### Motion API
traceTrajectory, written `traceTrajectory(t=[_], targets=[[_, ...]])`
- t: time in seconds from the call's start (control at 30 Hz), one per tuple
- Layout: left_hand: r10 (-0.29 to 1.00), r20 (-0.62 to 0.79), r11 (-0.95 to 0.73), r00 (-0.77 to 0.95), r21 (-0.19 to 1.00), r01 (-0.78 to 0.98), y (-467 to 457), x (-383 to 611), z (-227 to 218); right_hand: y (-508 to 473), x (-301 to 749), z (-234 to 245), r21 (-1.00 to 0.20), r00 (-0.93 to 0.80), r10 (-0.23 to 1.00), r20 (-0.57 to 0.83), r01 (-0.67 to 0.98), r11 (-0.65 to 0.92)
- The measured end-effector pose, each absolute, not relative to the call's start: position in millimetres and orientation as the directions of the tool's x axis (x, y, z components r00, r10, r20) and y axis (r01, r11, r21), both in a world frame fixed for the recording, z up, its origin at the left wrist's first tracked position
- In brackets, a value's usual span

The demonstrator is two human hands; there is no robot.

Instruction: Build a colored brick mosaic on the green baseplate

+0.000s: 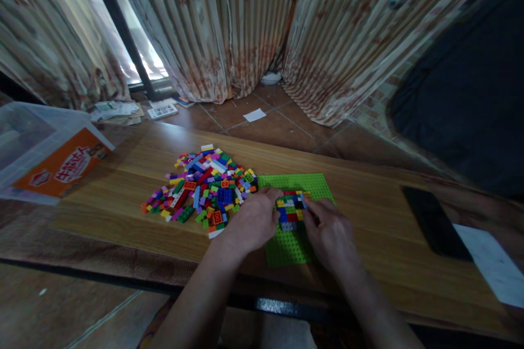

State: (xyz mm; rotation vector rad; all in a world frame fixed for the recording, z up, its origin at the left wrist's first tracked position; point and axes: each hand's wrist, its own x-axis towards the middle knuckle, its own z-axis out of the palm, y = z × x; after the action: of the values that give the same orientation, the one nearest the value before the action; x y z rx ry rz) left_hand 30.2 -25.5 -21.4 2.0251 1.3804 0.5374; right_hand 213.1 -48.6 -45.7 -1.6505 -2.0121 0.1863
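Observation:
A build of multicoloured building bricks [291, 217] sits on a bright green studded baseplate [286, 253]. My left hand [254, 219] is curled against the left side of the build, thumb and fingers closed at its edge. On the opposite side, my right hand [331, 232] pinches at the upper right corner, where a small dark brick [299, 204] shows beside the fingertips. Part of the build's edges is hidden behind both hands. Just left of the baseplate spreads a heap of loose bricks [200, 185] in many colours, partly behind my left hand.
A clear plastic box [53, 142] with an orange label stands at the table's left end. On the right of the wooden table [380, 251] lie a black phone [436, 222] and a white sheet [491, 264]. Curtains [245, 27] hang beyond; papers [117, 110] lie behind the box.

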Motion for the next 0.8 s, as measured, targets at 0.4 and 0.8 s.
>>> traceTrajectory(t=[0.4, 0.8], targets=[[0.928, -0.036, -0.259, 0.370, 0.651, 0.714, -25, 33, -19, -45, 210, -49, -0.279, -0.216, 0.903, 0.372, 0.902, 0.331], [0.931, -0.005, -0.265, 0.366, 0.680, 0.684, -23, 33, -23, -49, 211, -61, -0.344, -0.148, 0.912, 0.383, 0.893, 0.289]])
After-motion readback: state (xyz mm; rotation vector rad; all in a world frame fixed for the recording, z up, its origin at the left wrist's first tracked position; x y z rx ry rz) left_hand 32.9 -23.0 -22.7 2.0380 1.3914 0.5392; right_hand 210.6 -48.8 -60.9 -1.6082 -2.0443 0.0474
